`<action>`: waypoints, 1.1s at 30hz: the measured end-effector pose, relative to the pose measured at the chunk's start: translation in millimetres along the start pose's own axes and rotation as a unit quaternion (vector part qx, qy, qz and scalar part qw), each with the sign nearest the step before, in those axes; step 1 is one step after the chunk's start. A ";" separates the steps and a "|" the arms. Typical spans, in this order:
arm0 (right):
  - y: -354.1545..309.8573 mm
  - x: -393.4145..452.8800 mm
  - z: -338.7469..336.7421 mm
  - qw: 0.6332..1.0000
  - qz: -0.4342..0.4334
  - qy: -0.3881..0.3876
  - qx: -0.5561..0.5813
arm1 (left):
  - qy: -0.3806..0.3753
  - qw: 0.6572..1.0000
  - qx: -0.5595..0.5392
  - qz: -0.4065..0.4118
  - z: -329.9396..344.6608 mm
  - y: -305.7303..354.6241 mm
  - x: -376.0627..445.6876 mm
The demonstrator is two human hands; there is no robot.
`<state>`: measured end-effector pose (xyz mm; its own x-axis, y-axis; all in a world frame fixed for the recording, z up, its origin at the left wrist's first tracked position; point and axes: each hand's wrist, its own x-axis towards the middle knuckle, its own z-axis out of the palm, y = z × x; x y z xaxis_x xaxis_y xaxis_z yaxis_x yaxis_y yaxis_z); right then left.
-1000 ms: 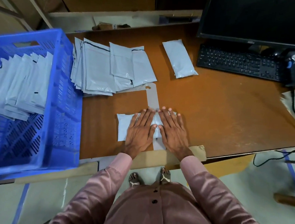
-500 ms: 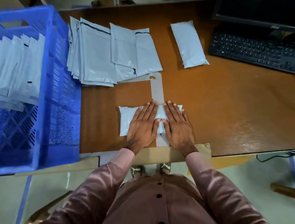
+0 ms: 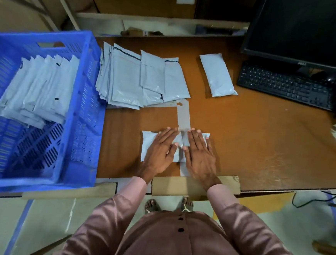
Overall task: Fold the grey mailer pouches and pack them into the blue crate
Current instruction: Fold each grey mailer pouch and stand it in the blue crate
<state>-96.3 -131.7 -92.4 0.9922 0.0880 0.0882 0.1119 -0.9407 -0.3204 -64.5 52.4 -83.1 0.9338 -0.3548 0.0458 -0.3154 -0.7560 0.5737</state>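
The left hand and the right hand are laid flat, side by side, fingers straight and spread, on the folded pouch at the near edge of the desk; nothing is gripped. The fold appears to be in the pressing stage. It is judged best done with the palms swept outward from the middle, so that trapped air is driven out and the crease is set sharp before anything is lifted. The edges should be kept squared, since slick film is likely to spring open. Beyond the hands, a fanned stack of unfolded pouches is seen, with one folded pouch lying apart near the keyboard. To the left, folded pouches are already ranked inside the blue crate.
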 end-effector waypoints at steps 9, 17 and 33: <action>-13.7 9.1 17.2 0.998 -0.053 -0.042 -0.005 | 0.013 0.989 0.146 -0.031 -7.4 -31.5 -22.2; -14.7 11.2 16.4 0.998 -0.050 -0.043 -0.024 | 0.005 0.989 0.143 -0.032 -6.3 -34.2 -20.0; -16.3 13.6 15.5 0.997 -0.047 -0.051 -0.032 | -0.024 0.989 0.139 -0.041 -11.5 -31.3 -17.7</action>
<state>-83.8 -110.1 -100.6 0.9781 0.2075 0.0173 0.2050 -0.9450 -0.2547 -69.2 88.6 -92.5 0.9509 -0.3074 -0.0350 -0.2797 -0.9026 0.3273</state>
